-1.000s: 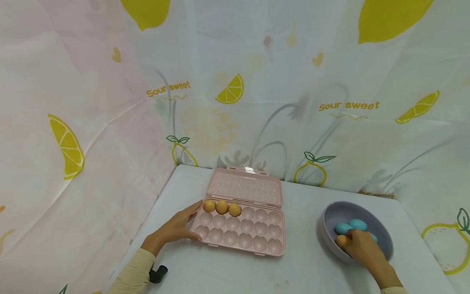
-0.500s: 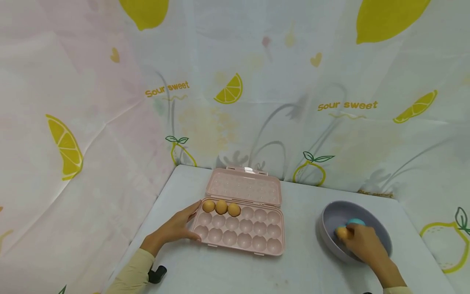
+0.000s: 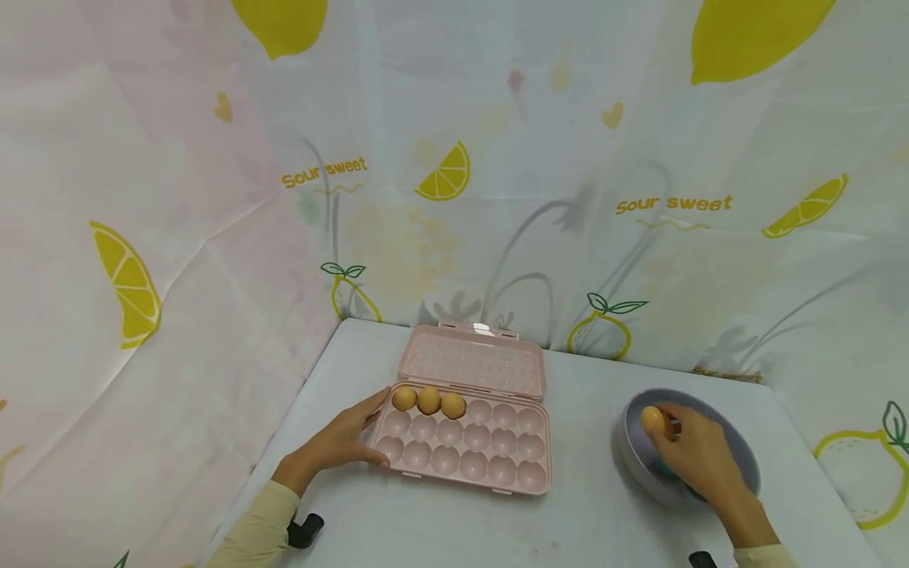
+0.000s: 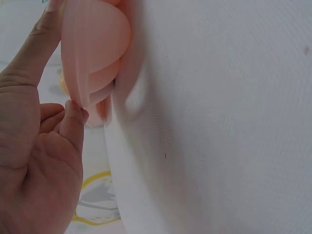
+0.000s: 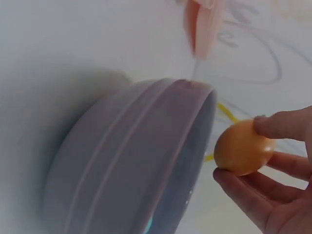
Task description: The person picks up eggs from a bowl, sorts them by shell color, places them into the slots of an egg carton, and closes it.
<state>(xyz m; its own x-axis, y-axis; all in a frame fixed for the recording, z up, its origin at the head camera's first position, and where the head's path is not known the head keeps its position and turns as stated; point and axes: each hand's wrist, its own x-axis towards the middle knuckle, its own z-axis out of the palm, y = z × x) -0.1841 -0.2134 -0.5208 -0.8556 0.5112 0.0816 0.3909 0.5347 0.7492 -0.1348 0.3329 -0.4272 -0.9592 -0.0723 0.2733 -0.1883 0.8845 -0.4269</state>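
Observation:
Over the grey-purple bowl (image 3: 639,465), my right hand (image 3: 699,454) pinches a brown egg (image 3: 653,420) between thumb and fingertips. The right wrist view shows this egg (image 5: 243,147) beyond the bowl's rim. A bit of blue egg (image 3: 664,467) shows inside the bowl, mostly hidden by the hand. My left hand (image 3: 339,440) holds the left end of a pink plastic egg carton (image 3: 461,465), thumb at the near corner and fingers at the far one. In the left wrist view, fingertips touch the carton's edge (image 4: 80,53). Three brown eggs (image 3: 429,400) sit in its back row, at the left.
The carton's lid (image 3: 472,361) lies folded back towards the wall. White cloth covers the table (image 3: 582,505). Lemon-printed fabric (image 3: 525,158) hangs behind and at the sides. A black piece (image 3: 306,530) shows beside the left sleeve, another (image 3: 701,559) by the right.
My right hand has raised the brown egg from among the blue eggs to the height of the bowl's rim. The left hand and carton have stayed put.

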